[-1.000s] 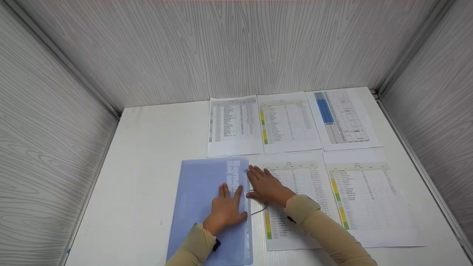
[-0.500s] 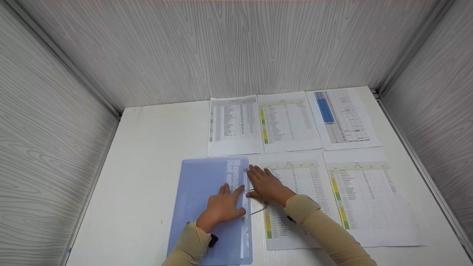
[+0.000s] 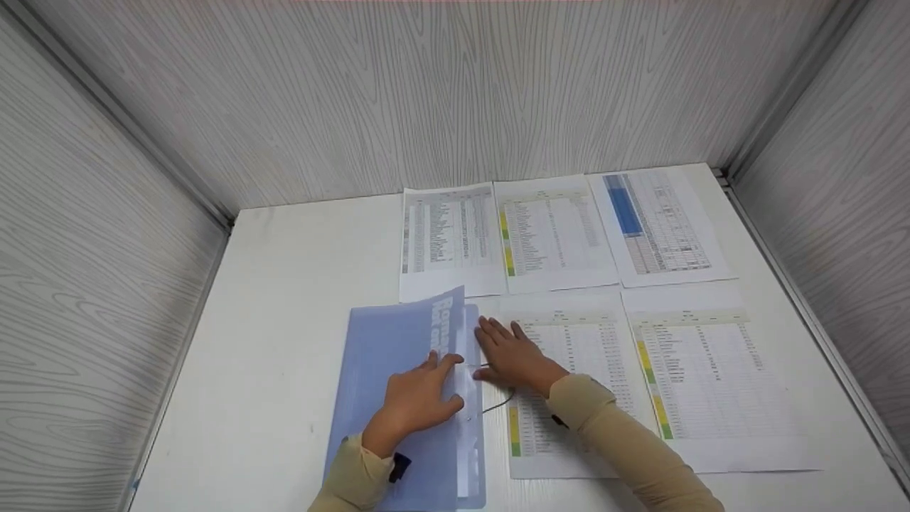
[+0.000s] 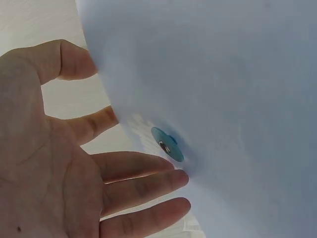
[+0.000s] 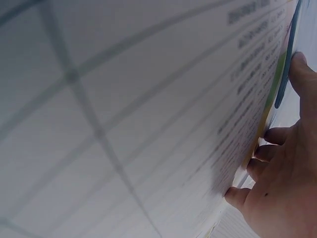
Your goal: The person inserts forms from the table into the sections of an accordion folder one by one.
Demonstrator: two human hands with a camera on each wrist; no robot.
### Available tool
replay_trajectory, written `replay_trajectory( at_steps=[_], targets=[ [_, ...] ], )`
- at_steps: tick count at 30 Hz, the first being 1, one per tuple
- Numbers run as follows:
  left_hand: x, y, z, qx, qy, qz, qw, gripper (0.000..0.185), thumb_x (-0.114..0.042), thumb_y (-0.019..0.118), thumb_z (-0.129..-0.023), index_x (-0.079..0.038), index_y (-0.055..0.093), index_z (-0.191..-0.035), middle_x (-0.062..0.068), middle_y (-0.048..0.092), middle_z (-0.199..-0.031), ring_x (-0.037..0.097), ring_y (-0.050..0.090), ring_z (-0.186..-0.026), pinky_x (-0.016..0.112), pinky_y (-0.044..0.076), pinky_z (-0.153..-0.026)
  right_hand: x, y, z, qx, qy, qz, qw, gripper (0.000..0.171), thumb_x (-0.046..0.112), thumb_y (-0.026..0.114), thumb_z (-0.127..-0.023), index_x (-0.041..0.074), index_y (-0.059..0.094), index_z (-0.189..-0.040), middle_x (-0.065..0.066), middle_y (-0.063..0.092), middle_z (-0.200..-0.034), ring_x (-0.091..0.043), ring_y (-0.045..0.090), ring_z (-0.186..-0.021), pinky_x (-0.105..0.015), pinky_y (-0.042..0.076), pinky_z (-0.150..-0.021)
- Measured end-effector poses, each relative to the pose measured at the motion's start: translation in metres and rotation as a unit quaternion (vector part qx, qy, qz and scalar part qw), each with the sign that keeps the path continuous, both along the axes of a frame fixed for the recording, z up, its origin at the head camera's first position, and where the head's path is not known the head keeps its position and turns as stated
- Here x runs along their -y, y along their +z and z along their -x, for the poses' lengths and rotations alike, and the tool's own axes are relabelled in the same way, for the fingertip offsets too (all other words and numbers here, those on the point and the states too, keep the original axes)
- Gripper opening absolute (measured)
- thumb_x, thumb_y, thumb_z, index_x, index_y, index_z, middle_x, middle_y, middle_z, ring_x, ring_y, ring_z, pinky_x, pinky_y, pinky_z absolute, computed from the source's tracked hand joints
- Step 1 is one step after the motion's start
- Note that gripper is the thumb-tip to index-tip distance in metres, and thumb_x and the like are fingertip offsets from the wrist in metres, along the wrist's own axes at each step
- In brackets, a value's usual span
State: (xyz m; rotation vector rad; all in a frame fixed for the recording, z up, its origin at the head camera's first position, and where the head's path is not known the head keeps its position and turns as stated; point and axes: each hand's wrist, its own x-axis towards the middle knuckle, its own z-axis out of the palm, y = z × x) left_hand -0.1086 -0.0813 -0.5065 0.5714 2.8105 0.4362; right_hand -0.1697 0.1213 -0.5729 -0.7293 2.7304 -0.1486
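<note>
Head view: a translucent blue folder lies on the white table, at its near edge left of centre. Its front cover is raised along the right edge, with white lettering showing near the top. The left hand rests on the cover, fingers at that raised edge. The right hand lies flat, fingers straight, on the printed sheet just beside the folder, fingertips at the folder's right edge. The two hands are close but not touching. A second sheet lies to the right. Three more sheets line the far side: grey table, yellow-green margin, blue column.

Left wrist view: the left hand is spread, fingers nearly straight, beneath the blue cover; whether they press it, I cannot tell. A round blue stud sits on the cover.

Right wrist view: the right hand touches the sheet's edge with its fingertips.
</note>
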Motion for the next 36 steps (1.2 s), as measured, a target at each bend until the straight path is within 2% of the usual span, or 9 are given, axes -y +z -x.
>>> replay_trajectory(
  at_steps=[4, 8, 11, 15, 17, 20, 24, 28, 36],
  targets=[
    [0.005, 0.005, -0.002, -0.002, 0.012, -0.008, 0.9999, 0.055, -0.047, 0.060, -0.082, -0.026, 0.049, -0.131, 0.027, 0.051, -0.137, 0.023, 0.058, -0.061, 0.032, 0.036, -0.045, 0.000, -0.001, 0.000, 0.008, -0.007, -0.001, 1.000, 0.089, 0.062, 0.047, -0.090, 0.007, 0.020, -0.154, -0.008, 0.013, -0.162, -0.025, 0.013, -0.150, -0.051, 0.016, -0.119],
    [0.013, 0.012, -0.003, 0.022, 0.018, -0.029, 0.9992, 0.061, -0.048, 0.065, -0.081, -0.024, 0.045, -0.133, 0.022, 0.061, -0.128, 0.018, 0.051, -0.057, 0.032, 0.037, -0.046, 0.001, -0.002, 0.001, 0.018, -0.015, 0.006, 1.000, 0.090, 0.063, 0.047, -0.089, 0.009, 0.018, -0.155, -0.007, 0.010, -0.163, -0.025, 0.010, -0.151, -0.051, 0.014, -0.119],
    [0.020, 0.018, -0.003, 0.035, 0.014, -0.047, 0.9982, 0.062, -0.044, 0.067, -0.082, -0.023, 0.044, -0.135, 0.011, 0.071, -0.100, 0.015, 0.050, -0.057, 0.031, 0.037, -0.046, 0.001, -0.003, 0.001, 0.025, -0.018, 0.010, 0.999, 0.090, 0.063, 0.046, -0.089, 0.009, 0.017, -0.155, -0.006, 0.009, -0.163, -0.025, 0.008, -0.151, -0.051, 0.012, -0.120],
    [0.029, 0.026, -0.002, 0.053, 0.007, -0.057, 0.9970, 0.064, -0.041, 0.066, -0.083, -0.023, 0.041, -0.139, -0.002, 0.053, -0.062, 0.013, 0.041, -0.050, 0.029, 0.033, -0.044, 0.001, -0.003, 0.001, 0.029, -0.018, 0.012, 0.999, 0.090, 0.064, 0.045, -0.089, 0.010, 0.016, -0.155, -0.006, 0.007, -0.163, -0.025, 0.007, -0.151, -0.050, 0.011, -0.120],
    [0.034, 0.030, -0.001, 0.061, 0.007, -0.060, 0.9963, 0.064, -0.039, 0.065, -0.084, -0.024, 0.040, -0.141, -0.002, 0.049, -0.059, 0.013, 0.040, -0.049, 0.029, 0.032, -0.043, 0.001, -0.003, 0.000, 0.031, -0.017, 0.015, 0.999, 0.090, 0.064, 0.045, -0.089, 0.010, 0.016, -0.155, -0.006, 0.007, -0.163, -0.025, 0.007, -0.151, -0.050, 0.011, -0.120],
    [0.042, 0.035, 0.001, 0.083, 0.008, -0.087, 0.9927, 0.064, -0.035, 0.064, -0.085, -0.025, 0.038, -0.142, 0.006, 0.067, -0.075, 0.016, 0.053, -0.054, 0.030, 0.036, -0.046, 0.000, -0.001, 0.001, 0.038, -0.019, 0.012, 0.999, 0.091, 0.065, 0.043, -0.089, 0.011, 0.014, -0.156, -0.005, 0.004, -0.163, -0.023, 0.005, -0.151, -0.049, 0.009, -0.120],
    [0.053, 0.040, 0.004, 0.125, 0.011, -0.137, 0.9826, 0.066, -0.029, 0.064, -0.087, -0.024, 0.034, -0.145, 0.019, 0.071, -0.106, 0.025, 0.069, -0.079, 0.035, 0.048, -0.057, -0.002, 0.003, 0.000, 0.052, -0.023, 0.016, 0.998, 0.091, 0.064, 0.044, -0.089, 0.012, 0.012, -0.156, -0.003, 0.002, -0.163, -0.021, 0.003, -0.151, -0.048, 0.006, -0.121],
    [0.065, 0.044, 0.007, 0.168, 0.003, -0.182, 0.9689, 0.068, -0.024, 0.062, -0.090, -0.020, 0.028, -0.149, 0.016, 0.073, -0.095, 0.020, 0.070, -0.077, 0.037, 0.051, -0.066, -0.003, 0.006, -0.001, 0.059, -0.023, 0.026, 0.998, 0.090, 0.063, 0.044, -0.090, 0.013, 0.011, -0.156, -0.003, 0.001, -0.164, -0.022, 0.002, -0.151, -0.050, 0.004, -0.120],
    [0.087, 0.046, 0.008, 0.228, -0.006, -0.254, 0.9399, 0.072, -0.020, 0.059, -0.093, -0.022, 0.019, -0.154, 0.005, 0.065, -0.068, 0.022, 0.064, -0.066, 0.032, 0.050, -0.063, -0.002, 0.005, -0.002, 0.052, -0.016, 0.005, 0.998, 0.089, 0.065, 0.041, -0.090, 0.015, 0.009, -0.157, -0.001, -0.001, -0.164, -0.020, 0.001, -0.151, -0.051, 0.005, -0.120]
  ],
)
